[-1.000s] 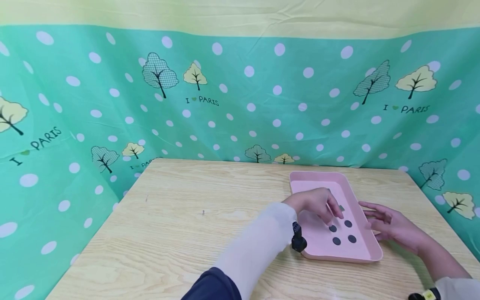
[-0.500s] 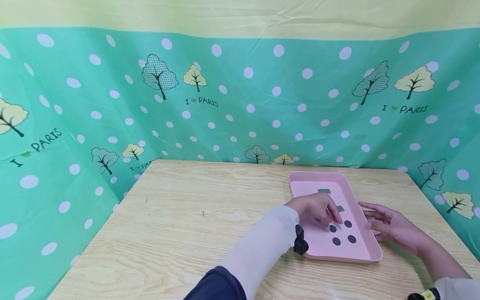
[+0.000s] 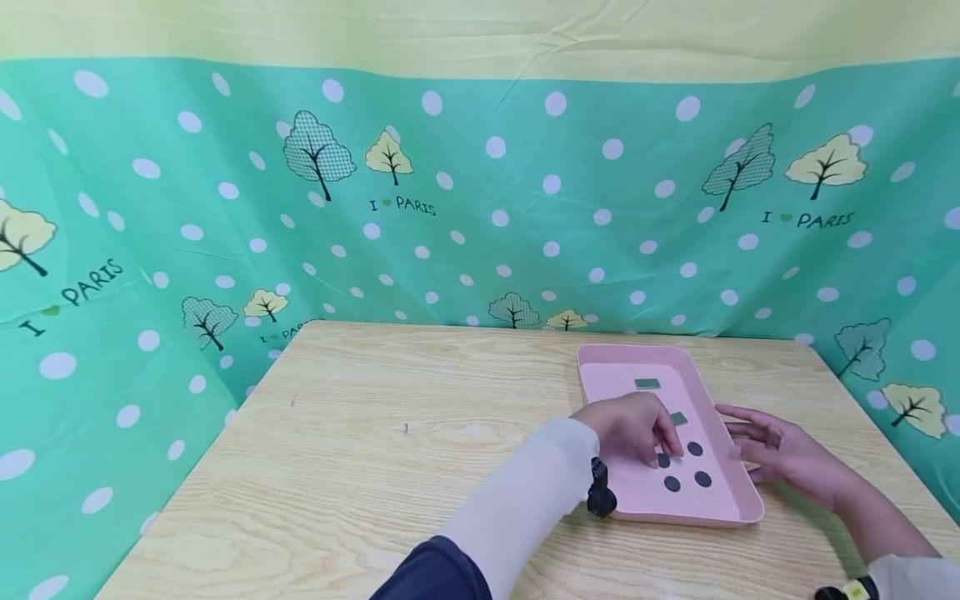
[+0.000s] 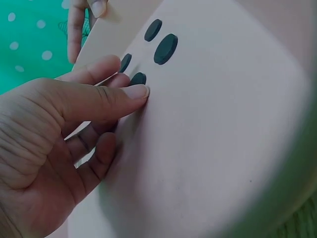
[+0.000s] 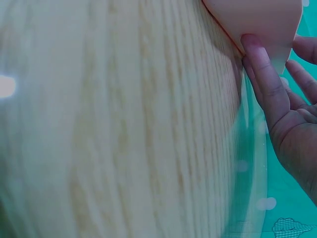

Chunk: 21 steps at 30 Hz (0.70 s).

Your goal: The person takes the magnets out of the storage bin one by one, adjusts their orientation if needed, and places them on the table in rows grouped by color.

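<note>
A pink tray (image 3: 637, 512) lies on the table at the right. Several flat black discs sit in it, including one disc (image 3: 695, 448) and another disc (image 4: 166, 49). My left hand (image 3: 637, 425) reaches down into the tray; its thumb and index finger pinch a black disc (image 4: 138, 79), which the thumb partly covers. Green rectangular pieces, one a green rectangle (image 3: 647, 383), lie farther back on the tray floor. With extended fingers, my right hand (image 3: 787, 454) touches the tray's outer right wall, also seen as a pink wall (image 5: 257, 20) in the right wrist view.
The wooden table (image 3: 360, 467) extends widely to the left of the tray. A green dotted cloth (image 3: 465, 192) with trees on it hangs behind and around the table.
My left thumb and index finger have closed in around the nearest black disc, which has shifted very slightly. Green pieces at the back have come into fuller view. My right hand stays against the tray.
</note>
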Tool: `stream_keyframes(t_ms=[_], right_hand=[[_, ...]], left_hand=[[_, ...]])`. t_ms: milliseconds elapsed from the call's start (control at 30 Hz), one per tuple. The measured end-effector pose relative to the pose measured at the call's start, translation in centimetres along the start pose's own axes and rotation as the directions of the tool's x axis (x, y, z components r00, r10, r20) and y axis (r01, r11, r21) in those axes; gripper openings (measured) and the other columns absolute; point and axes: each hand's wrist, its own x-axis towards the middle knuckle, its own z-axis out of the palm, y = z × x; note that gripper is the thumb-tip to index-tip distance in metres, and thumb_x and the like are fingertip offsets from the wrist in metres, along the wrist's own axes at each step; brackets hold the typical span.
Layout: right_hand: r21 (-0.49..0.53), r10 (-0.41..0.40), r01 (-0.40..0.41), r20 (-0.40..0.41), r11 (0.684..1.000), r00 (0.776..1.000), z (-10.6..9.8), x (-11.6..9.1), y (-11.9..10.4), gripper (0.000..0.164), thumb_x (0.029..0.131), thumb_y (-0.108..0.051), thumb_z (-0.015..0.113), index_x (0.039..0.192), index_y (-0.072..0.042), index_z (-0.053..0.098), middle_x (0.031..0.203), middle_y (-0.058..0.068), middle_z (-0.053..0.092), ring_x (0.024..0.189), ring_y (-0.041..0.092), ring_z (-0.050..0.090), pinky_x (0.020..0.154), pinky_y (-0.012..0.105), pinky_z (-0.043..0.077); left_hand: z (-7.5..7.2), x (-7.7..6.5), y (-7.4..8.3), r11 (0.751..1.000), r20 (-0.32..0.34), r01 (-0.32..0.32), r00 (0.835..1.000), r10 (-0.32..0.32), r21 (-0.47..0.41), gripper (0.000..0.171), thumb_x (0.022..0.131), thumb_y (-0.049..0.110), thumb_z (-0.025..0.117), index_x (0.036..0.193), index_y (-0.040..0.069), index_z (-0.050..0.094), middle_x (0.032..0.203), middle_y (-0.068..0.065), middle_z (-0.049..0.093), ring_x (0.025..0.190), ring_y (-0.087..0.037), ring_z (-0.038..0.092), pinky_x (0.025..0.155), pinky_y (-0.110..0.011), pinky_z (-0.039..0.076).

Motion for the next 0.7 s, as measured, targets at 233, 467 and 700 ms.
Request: stream_keyframes(t_ms=[233,467,700], right_hand=[[0.014,0.01,-0.01,0.004,1.0,1.0,-0.03,-0.03,0.04,0.057,0.101,-0.009,0.051,0.153,-0.017,0.03,0.124,-0.016,0.057,0.107,0.01,0.063,0.081,0.048,0.056],[0.011,0.006,-0.006,0.005,1.0,1.0,0.0,0.05,0.05,0.057,0.101,-0.009,0.051,0.153,-0.017,0.03,0.123,-0.015,0.058,0.107,0.01,0.063,0.081,0.047,0.056],[0.006,0.004,-0.004,0.005,1.0,1.0,-0.02,0.0,-0.06,0.057,0.101,-0.009,0.051,0.153,-0.016,0.03,0.124,-0.015,0.058,0.108,0.01,0.063,0.081,0.047,0.056]], left_hand=[[0.15,0.15,-0.18,0.998,0.012,-0.021,1.0,0.02,0.062,0.032,0.068,-0.016,0.078,0.084,0.011,0.077,0.074,0.01,0.068,0.074,-0.001,0.061,0.069,-0.01,0.046],[-0.02,-0.07,-0.3,0.998,0.008,-0.036,0.999,0.036,0.055,0.033,0.069,-0.016,0.077,0.084,0.013,0.075,0.076,0.007,0.068,0.072,-0.002,0.059,0.069,-0.011,0.047],[-0.48,-0.28,-0.51,0.997,-0.002,-0.073,0.997,0.073,0.036,0.033,0.071,-0.016,0.075,0.087,0.013,0.075,0.078,0.008,0.068,0.072,-0.001,0.059,0.067,-0.012,0.048]])
